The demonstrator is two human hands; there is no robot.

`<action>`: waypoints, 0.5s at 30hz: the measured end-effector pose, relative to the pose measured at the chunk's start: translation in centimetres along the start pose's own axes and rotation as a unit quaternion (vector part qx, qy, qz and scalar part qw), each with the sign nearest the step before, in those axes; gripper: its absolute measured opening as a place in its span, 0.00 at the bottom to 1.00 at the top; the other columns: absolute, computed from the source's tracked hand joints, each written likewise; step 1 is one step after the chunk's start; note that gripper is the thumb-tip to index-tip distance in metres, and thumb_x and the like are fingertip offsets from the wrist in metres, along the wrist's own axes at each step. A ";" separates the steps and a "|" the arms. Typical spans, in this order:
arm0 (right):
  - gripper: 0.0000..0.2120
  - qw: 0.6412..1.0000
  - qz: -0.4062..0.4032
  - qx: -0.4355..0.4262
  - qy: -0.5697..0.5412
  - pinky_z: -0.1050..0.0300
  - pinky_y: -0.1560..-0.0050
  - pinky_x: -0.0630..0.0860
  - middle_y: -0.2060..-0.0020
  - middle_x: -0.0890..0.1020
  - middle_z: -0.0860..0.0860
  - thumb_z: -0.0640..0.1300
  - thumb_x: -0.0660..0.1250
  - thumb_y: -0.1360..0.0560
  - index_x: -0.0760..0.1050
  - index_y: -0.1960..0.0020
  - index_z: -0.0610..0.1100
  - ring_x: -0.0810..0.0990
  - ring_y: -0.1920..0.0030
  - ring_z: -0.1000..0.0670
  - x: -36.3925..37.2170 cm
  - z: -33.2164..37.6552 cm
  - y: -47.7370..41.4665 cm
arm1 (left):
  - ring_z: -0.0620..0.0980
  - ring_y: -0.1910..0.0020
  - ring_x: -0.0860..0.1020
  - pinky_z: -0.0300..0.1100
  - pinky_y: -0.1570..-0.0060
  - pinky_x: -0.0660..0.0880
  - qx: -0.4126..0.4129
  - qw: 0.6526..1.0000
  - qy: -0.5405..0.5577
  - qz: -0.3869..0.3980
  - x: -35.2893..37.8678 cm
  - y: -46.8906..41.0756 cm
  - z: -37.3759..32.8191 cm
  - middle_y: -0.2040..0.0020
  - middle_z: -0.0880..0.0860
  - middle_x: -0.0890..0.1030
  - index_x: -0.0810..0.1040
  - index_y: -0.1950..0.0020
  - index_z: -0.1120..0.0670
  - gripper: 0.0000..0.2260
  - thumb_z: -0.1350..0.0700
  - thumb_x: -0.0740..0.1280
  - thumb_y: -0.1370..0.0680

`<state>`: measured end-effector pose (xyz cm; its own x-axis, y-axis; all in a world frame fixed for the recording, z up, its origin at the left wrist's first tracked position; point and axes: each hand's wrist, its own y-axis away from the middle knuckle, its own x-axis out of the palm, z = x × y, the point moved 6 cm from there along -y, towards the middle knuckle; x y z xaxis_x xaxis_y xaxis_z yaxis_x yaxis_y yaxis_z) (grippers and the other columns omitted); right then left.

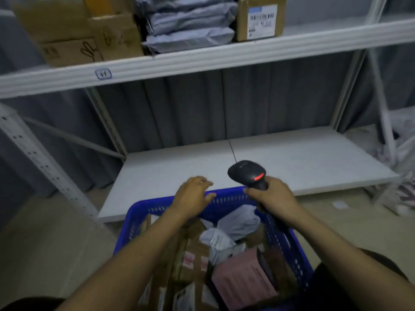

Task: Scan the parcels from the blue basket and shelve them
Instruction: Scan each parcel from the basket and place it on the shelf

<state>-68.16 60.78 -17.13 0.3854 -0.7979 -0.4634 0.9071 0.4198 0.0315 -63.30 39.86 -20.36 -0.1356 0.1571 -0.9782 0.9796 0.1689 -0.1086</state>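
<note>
A blue basket (pixel 226 199) stands on the floor below me, packed with parcels: a pink box (pixel 242 281), brown cartons (pixel 193 259) and white poly bags (pixel 240 223). My left hand (pixel 193 194) hovers over the basket's far rim with its fingers relaxed and spread, holding nothing. My right hand (pixel 271 195) grips the handle of a black barcode scanner (pixel 247 172), whose head with a red trigger light points up and away, above the basket's far right corner.
A white lower shelf board (pixel 292 160) lies just beyond the basket. The upper shelf (pixel 202 59) holds brown cartons (pixel 74 34), stacked grey poly bags (pixel 188 25) and a labelled box (pixel 260 17). Metal uprights (pixel 36 158) flank the rack. More bags lie at the right (pixel 404 191).
</note>
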 end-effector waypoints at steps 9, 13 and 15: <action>0.12 0.990 0.028 0.129 0.053 0.56 0.62 0.70 0.57 0.82 0.42 0.46 0.72 0.28 0.78 0.51 0.39 0.79 0.58 0.46 2.3 -11.9 2.8 | 0.48 0.32 0.69 0.32 0.37 0.62 0.029 0.944 0.191 0.266 13.3 6.9 -3.4 0.30 0.49 0.71 0.71 0.29 0.51 0.26 0.47 0.72 0.25; 0.12 0.987 0.010 0.158 0.038 0.61 0.66 0.69 0.58 0.81 0.43 0.48 0.73 0.28 0.78 0.53 0.39 0.78 0.59 0.47 1.5 -13.3 3.4 | 0.48 0.31 0.68 0.40 0.33 0.65 0.028 0.919 0.184 0.348 16.5 7.6 -4.7 0.27 0.47 0.69 0.66 0.25 0.49 0.37 0.45 0.76 0.30; 0.12 0.985 0.008 0.168 0.031 0.60 0.67 0.69 0.59 0.81 0.45 0.49 0.73 0.28 0.77 0.54 0.40 0.77 0.60 0.48 1.4 -13.8 3.7 | 0.48 0.33 0.71 0.42 0.35 0.68 0.023 0.915 0.191 0.354 17.4 7.5 -4.9 0.29 0.48 0.71 0.66 0.25 0.49 0.38 0.45 0.77 0.32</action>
<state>-66.65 67.21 -29.86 0.3988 -0.7597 -0.5136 0.9097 0.2571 0.3261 -59.07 48.65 -37.34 0.5034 0.5408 -0.6739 0.8455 -0.1476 0.5132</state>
